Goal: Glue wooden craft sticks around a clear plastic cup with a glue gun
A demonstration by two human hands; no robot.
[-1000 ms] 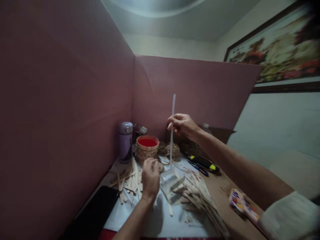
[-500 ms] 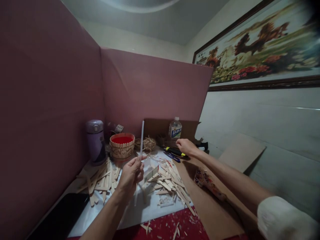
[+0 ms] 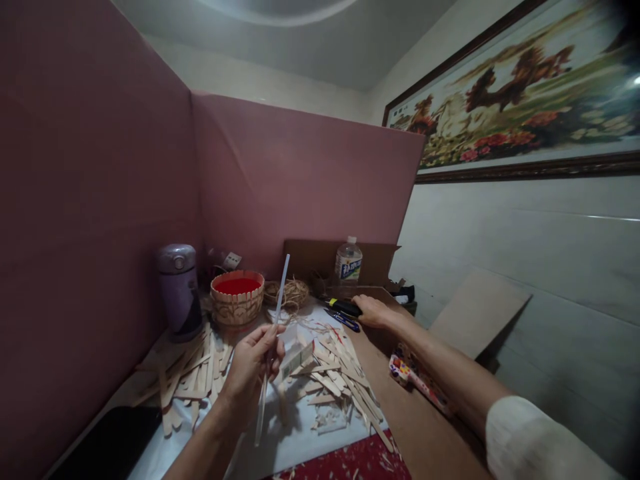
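Note:
My left hand (image 3: pixel 251 365) pinches a long, translucent glue stick (image 3: pixel 283 283), which stands nearly upright and sticks out above and below the fingers. At the back, my right hand (image 3: pixel 374 311) is closed at the handle end of a black-and-yellow-handled tool (image 3: pixel 343 307); its working end is too dark to make out. Right beside that tool lies a small blue-handled cutter (image 3: pixel 345 321). A floral-patterned glue gun (image 3: pixel 417 383) rests on the cardboard, partly behind my right forearm.
Wooden craft sticks (image 3: pixel 345 373) lie in heaps left and right. Behind them stand a purple flask (image 3: pixel 180 293), a stick-covered bowl (image 3: pixel 237 303) with a red inside, twine (image 3: pixel 290 293) and a bottle (image 3: pixel 349 261). A black phone-like slab (image 3: pixel 107 443) is at front left.
My right hand has come down onto the black-and-yellow-handled tool. My left hand has shifted slightly left and down, and the glue stick leans a bit more. The view has moved slightly.

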